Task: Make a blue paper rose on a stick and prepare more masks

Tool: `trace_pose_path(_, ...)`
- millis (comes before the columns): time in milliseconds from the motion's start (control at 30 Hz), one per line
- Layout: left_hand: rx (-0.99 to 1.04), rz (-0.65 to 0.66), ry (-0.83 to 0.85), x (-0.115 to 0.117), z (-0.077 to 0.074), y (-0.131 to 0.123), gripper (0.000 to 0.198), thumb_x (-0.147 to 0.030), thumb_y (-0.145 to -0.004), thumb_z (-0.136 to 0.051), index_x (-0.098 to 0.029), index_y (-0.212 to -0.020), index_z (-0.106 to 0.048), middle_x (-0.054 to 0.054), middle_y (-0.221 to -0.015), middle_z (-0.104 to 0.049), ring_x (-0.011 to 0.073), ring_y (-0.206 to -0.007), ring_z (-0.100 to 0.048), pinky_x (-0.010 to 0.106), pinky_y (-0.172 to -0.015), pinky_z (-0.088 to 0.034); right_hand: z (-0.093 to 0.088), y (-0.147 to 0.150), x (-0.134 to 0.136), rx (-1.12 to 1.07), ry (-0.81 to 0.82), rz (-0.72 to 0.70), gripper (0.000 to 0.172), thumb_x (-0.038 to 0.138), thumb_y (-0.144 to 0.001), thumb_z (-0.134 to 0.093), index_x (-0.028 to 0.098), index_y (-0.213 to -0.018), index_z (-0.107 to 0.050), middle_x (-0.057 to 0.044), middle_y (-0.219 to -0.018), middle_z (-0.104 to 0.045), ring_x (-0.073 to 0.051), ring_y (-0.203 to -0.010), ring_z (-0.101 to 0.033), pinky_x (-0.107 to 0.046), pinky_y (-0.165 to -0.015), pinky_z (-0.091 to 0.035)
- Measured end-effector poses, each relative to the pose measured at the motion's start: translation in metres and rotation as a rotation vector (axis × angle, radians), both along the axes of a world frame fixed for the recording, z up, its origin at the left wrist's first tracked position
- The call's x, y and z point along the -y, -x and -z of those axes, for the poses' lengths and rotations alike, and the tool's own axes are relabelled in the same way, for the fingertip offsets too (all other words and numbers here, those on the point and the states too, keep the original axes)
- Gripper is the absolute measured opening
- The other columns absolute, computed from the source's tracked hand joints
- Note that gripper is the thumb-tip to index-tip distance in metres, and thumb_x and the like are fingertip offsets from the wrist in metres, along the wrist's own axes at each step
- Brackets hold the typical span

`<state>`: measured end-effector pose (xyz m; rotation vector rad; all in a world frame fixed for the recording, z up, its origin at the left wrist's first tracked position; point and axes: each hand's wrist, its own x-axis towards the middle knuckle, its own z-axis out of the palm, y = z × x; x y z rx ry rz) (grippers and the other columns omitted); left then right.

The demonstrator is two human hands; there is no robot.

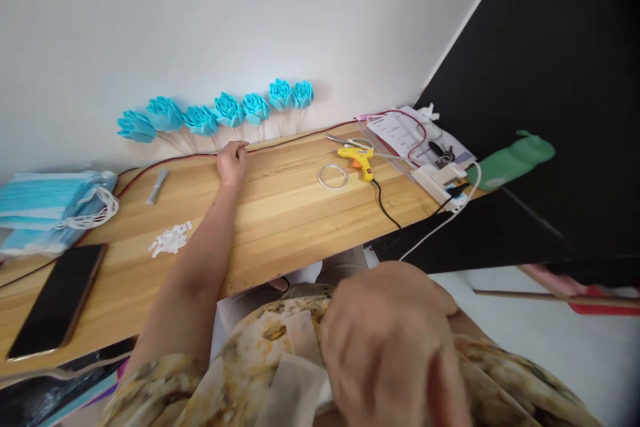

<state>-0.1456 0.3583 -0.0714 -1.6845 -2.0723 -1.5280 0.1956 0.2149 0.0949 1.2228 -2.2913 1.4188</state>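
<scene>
My left hand (233, 162) rests at the back of the wooden table with its fingers curled in, and nothing shows in it. Just behind it, blue artificial flowers (229, 110) on thin stems lean in a row against the wall. Close to the camera, my right hand (393, 340) is raised in front of my chest, blurred, its fingers bent closed. Whatever it may hold is hidden. Small white pieces (171, 239) lie in a pile left of my left forearm, and a small bundle of grey-white strips (157, 187) is farther back.
On the table's right are a yellow glue gun (357, 160), a ring (333, 177), scissors (350, 141), papers (400, 130) and a power strip (440, 183) with cables. A green bottle (510, 160) lies beyond. Blue masks (45, 197) and a phone (59, 300) occupy the left.
</scene>
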Motion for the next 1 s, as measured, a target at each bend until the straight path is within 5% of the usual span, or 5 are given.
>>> trace_pose_path(133,0.080,-0.004,0.139,0.000,0.001,0.000,0.031,-0.015,-0.083,-0.048,-0.016,-0.094,-0.077,0.003,-0.074,-0.065,0.0181,-0.070,-0.058,0.027,-0.069,-0.042,0.033,-0.020,-0.020,0.169,0.099,0.467,0.034,0.040,-0.100,-0.069,0.015,-0.122,-0.075,-0.012,-0.109,-0.081,-0.018,-0.102,-0.076,-0.026,-0.095,-0.056)
trace_pose_path(267,0.253,0.067,0.249,-0.003,0.001,-0.002,0.028,-0.015,-0.075,-0.050,-0.015,-0.086,-0.075,0.000,-0.062,-0.055,0.0157,-0.057,-0.046,0.027,-0.059,-0.033,0.069,-0.039,-0.061,0.363,-0.350,1.264,0.037,0.042,-0.104,-0.059,0.022,-0.132,-0.072,-0.013,-0.129,-0.075,-0.026,-0.119,-0.070,-0.041,-0.104,-0.052)
trace_pose_path(367,0.344,0.077,0.272,-0.003,-0.002,-0.003,0.028,-0.015,-0.070,-0.047,-0.016,-0.083,-0.072,-0.001,-0.057,-0.051,0.0153,-0.053,-0.043,0.026,-0.055,-0.031,0.092,-0.048,-0.098,0.420,-0.621,1.595,0.035,0.031,-0.100,-0.061,0.017,-0.130,-0.073,-0.017,-0.135,-0.072,-0.034,-0.127,-0.065,-0.052,-0.113,-0.046)
trace_pose_path(533,0.453,0.056,0.243,-0.001,-0.008,-0.003,0.027,-0.016,-0.064,-0.046,-0.018,-0.079,-0.068,-0.002,-0.055,-0.051,0.0139,-0.050,-0.042,0.025,-0.052,-0.030,0.109,-0.065,-0.139,0.517,-0.666,2.060,0.043,0.026,-0.102,-0.049,0.012,-0.139,-0.066,-0.020,-0.139,-0.070,-0.036,-0.130,-0.062,-0.050,-0.110,-0.048)
trace_pose_path(1000,0.448,0.069,0.220,-0.008,0.003,0.003,0.028,-0.016,-0.064,-0.047,-0.019,-0.081,-0.070,-0.001,-0.053,-0.053,0.0144,-0.049,-0.040,0.026,-0.051,-0.031,0.133,-0.061,-0.178,0.721,-0.503,2.195,0.062,0.027,-0.100,-0.050,0.011,-0.160,-0.041,-0.023,-0.137,-0.069,-0.036,-0.120,-0.068,-0.047,-0.101,-0.052)
